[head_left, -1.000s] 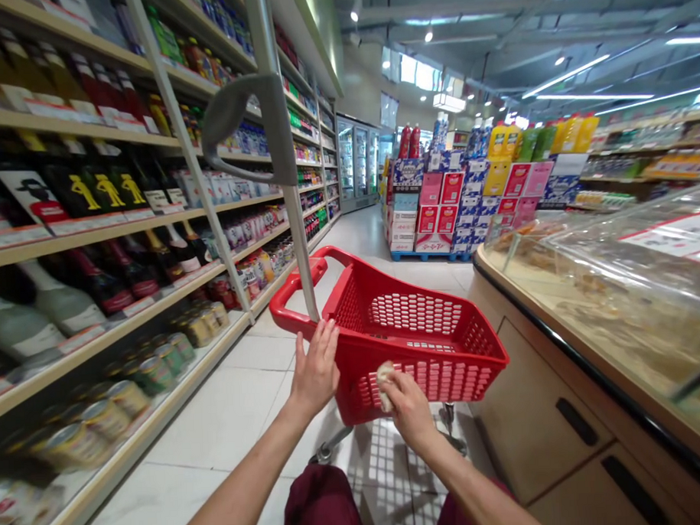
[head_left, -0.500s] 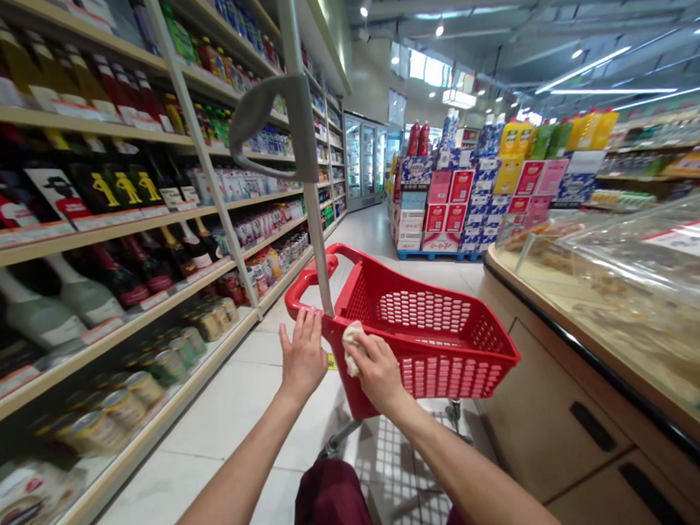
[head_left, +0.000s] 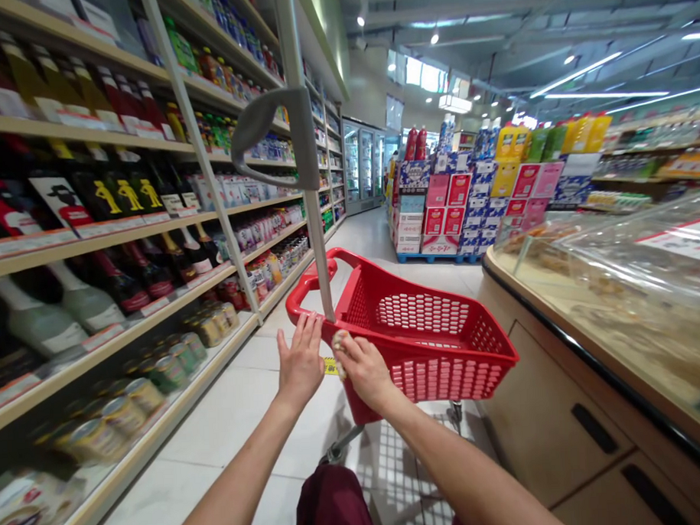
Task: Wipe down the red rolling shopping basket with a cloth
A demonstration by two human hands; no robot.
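Observation:
A red plastic shopping cart (head_left: 444, 332) with perforated basket walls stands in front of me. Against the near end of its handle rests my left hand (head_left: 300, 360), fingers stretched out and nothing in them. My right hand (head_left: 365, 373) is closed on a whitish cloth (head_left: 339, 356), pressed to the red side panel just below the basket rim. Much of the cloth is hidden under the fingers. From the cart's handle end a metal pole (head_left: 318, 241) rises, with a grey loop handle (head_left: 306, 138) on it.
Shelves of bottles (head_left: 69, 295) and cans line the left side. A glass-topped counter (head_left: 594, 346) stands close on the right. Stacked boxes (head_left: 440, 206) on a blue pallet are ahead. Tiled floor (head_left: 201, 444) shows beneath, and glass-door fridges (head_left: 363, 166) are farther back.
My right hand has slid slightly left with the cloth along the cart's side panel, nearer my left hand. The left hand stays almost in place on the handle. The cart has hardly moved.

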